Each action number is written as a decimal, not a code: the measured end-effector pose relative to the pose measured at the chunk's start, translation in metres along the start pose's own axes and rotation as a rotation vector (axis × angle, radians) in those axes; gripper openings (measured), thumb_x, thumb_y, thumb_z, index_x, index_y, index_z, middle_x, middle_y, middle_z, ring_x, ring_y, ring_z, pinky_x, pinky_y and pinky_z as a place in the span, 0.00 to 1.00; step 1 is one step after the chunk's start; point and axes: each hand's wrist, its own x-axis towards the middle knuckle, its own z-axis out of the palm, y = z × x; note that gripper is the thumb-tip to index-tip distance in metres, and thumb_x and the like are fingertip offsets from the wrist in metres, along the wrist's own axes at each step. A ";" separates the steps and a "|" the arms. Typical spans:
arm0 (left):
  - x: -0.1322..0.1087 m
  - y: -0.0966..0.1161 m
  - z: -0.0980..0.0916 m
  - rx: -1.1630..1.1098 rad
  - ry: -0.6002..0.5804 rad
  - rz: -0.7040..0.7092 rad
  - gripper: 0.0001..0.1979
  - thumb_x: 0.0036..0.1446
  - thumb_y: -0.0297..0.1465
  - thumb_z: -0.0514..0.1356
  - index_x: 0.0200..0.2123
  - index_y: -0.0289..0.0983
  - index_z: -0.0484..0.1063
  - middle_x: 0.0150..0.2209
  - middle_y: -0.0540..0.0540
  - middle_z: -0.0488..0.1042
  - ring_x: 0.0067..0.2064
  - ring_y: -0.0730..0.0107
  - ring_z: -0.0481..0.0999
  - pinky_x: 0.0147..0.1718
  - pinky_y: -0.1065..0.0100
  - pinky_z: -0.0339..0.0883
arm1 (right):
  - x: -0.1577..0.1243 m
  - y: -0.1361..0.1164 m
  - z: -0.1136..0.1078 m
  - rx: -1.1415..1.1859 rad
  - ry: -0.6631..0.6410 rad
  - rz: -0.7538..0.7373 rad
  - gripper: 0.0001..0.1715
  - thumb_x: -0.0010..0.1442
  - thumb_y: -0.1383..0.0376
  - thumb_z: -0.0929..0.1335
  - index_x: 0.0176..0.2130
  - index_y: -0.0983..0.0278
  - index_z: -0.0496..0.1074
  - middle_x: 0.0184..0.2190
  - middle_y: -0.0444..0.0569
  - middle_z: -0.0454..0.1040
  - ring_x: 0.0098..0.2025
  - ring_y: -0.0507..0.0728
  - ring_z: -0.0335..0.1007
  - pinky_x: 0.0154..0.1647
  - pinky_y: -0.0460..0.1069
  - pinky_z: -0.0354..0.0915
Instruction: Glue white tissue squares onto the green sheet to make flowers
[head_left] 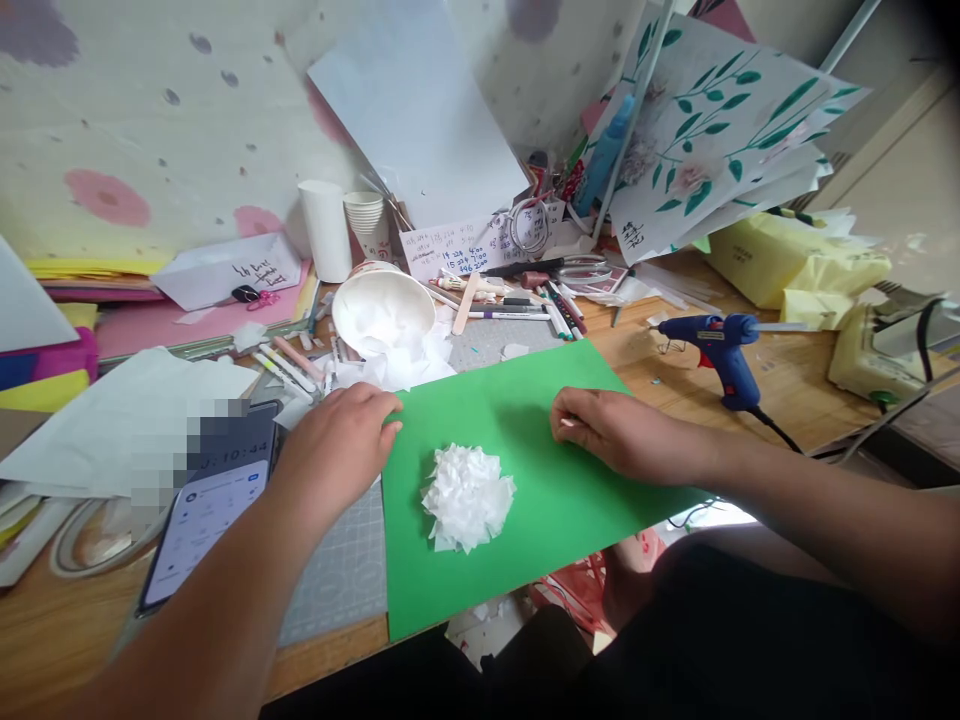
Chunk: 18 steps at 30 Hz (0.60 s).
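Observation:
A sheet of green paper (555, 540) lies across the front of the desk. On its left part sits a ruffled white tissue-paper flower (469, 500), with neither hand touching it. My left hand (349, 440) is at the sheet's upper left edge, its fingers curled and its thumb over the green surface; it looks closed on that edge. Over the right part of the sheet is my right hand (607, 430), fingers folded in against the thumb. A small pale spot shows at its fingertips, too small to name.
A white paper tub (384, 310) with loose tissue pieces stands behind the sheet. Pens (555, 310) lie beyond. To the right rests a blue glue gun (720, 350) with its cord. A phone (210, 510) lies left, by my forearm, near a grey cutting mat (337, 570).

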 end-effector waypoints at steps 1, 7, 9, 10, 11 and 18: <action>0.000 -0.001 0.000 -0.006 0.002 0.011 0.13 0.59 0.31 0.51 0.42 0.39 0.73 0.46 0.46 0.74 0.47 0.58 0.73 0.42 0.61 0.66 | -0.001 0.002 -0.002 0.010 0.012 0.010 0.10 0.65 0.67 0.58 0.35 0.65 0.65 0.29 0.47 0.73 0.29 0.51 0.68 0.31 0.44 0.62; 0.001 -0.009 0.006 -0.002 0.019 0.060 0.16 0.59 0.32 0.52 0.48 0.36 0.71 0.51 0.43 0.73 0.50 0.55 0.71 0.48 0.58 0.65 | -0.005 0.027 -0.010 -0.085 0.088 0.019 0.14 0.62 0.64 0.62 0.46 0.64 0.72 0.42 0.53 0.72 0.40 0.57 0.70 0.43 0.50 0.64; 0.001 -0.012 0.010 0.008 0.031 0.072 0.18 0.59 0.33 0.51 0.50 0.34 0.71 0.52 0.41 0.72 0.52 0.54 0.71 0.50 0.57 0.64 | -0.010 0.031 -0.011 -0.166 0.065 0.042 0.21 0.63 0.62 0.62 0.54 0.63 0.69 0.46 0.56 0.69 0.41 0.60 0.71 0.45 0.54 0.64; 0.002 -0.014 0.012 0.013 0.037 0.079 0.19 0.59 0.33 0.51 0.50 0.34 0.71 0.53 0.40 0.72 0.52 0.53 0.71 0.51 0.57 0.64 | -0.014 0.030 -0.010 -0.213 0.042 0.063 0.24 0.63 0.61 0.62 0.58 0.62 0.66 0.46 0.57 0.69 0.40 0.60 0.71 0.44 0.55 0.65; 0.002 -0.015 0.014 0.018 0.044 0.088 0.19 0.59 0.34 0.51 0.50 0.34 0.71 0.53 0.40 0.72 0.52 0.53 0.71 0.51 0.56 0.63 | -0.017 0.027 -0.009 -0.256 0.009 0.075 0.26 0.63 0.60 0.61 0.60 0.62 0.64 0.45 0.57 0.69 0.38 0.60 0.72 0.42 0.55 0.65; 0.004 -0.020 0.019 0.019 0.060 0.117 0.20 0.58 0.34 0.51 0.51 0.34 0.72 0.52 0.40 0.72 0.51 0.53 0.71 0.52 0.54 0.63 | -0.038 0.001 -0.001 -0.222 -0.144 -0.098 0.26 0.65 0.57 0.60 0.61 0.53 0.61 0.40 0.51 0.69 0.37 0.56 0.72 0.39 0.51 0.66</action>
